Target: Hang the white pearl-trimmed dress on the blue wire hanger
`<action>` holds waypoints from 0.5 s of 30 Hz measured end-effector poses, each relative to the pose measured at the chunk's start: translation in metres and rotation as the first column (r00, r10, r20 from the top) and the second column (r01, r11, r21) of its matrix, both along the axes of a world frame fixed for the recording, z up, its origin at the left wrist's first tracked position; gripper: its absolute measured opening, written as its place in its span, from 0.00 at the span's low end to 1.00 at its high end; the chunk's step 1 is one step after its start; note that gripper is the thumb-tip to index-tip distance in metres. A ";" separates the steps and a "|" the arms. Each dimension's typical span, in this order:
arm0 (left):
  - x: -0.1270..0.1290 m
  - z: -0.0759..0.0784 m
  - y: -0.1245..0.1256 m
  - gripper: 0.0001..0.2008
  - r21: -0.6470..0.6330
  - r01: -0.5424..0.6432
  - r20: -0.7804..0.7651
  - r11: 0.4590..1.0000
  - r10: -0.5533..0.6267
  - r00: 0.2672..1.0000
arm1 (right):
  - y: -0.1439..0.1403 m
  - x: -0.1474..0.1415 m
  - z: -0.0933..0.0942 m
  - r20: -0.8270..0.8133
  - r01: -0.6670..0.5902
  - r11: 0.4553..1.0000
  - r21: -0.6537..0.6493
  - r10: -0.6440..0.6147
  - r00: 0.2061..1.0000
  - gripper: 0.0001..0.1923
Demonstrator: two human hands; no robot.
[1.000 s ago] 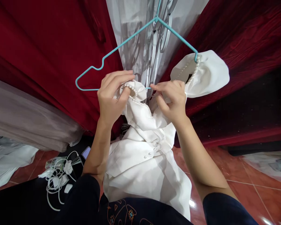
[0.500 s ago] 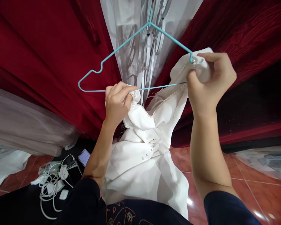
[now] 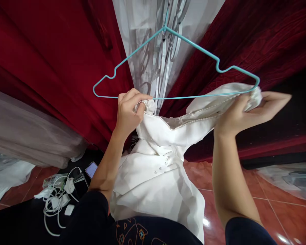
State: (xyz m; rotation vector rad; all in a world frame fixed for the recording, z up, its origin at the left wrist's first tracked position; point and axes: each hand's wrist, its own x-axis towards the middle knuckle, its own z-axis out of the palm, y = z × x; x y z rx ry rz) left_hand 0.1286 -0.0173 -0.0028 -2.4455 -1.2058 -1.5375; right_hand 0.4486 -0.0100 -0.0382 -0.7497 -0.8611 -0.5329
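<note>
A white dress point(image 3: 163, 180) with a pearl-beaded neckline hangs down in front of me. A light-blue wire hanger point(image 3: 193, 44) hangs above it, its right shoulder and notch bare of cloth. My left hand point(image 3: 130, 110) is closed on the dress's left shoulder part, by the hanger's bottom bar. At the hanger's right end, my right hand point(image 3: 247, 114) grips the other shoulder part, thumb against the cloth, and stretches it out to the right. Part of that cloth lies behind the bottom bar. Some of the right fingers are hidden behind the fabric.
Red curtains point(image 3: 53, 68) flank a white metal scrollwork frame point(image 3: 163, 68). On a black surface at lower left lie tangled white cables point(image 3: 54, 204), a phone point(image 3: 91, 169) and a small white case point(image 3: 69, 210). Pale tulle point(image 3: 28, 126) hangs at left above red floor tiles point(image 3: 283, 214).
My right hand has moved right and down with the dress's shoulder, off the hanger's right notch to its outer end. The neckline is stretched wider. My left hand stays nearly in place.
</note>
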 end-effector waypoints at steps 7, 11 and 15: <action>0.004 -0.001 0.001 0.15 -0.032 -0.006 0.000 0.999 0.006 1.000 | -0.034 -0.063 -0.004 0.316 -0.179 0.947 -0.268 0.262 0.912 0.10; 0.002 -0.002 0.001 0.15 0.019 -0.014 0.023 1.000 0.014 1.000 | -0.032 -0.076 0.012 0.353 -0.203 0.835 -0.511 0.419 0.836 0.13; 0.003 -0.008 0.003 0.14 0.022 0.000 0.028 1.000 -0.001 1.000 | -0.020 -0.075 0.010 0.311 -0.270 0.784 -0.559 0.500 0.809 0.13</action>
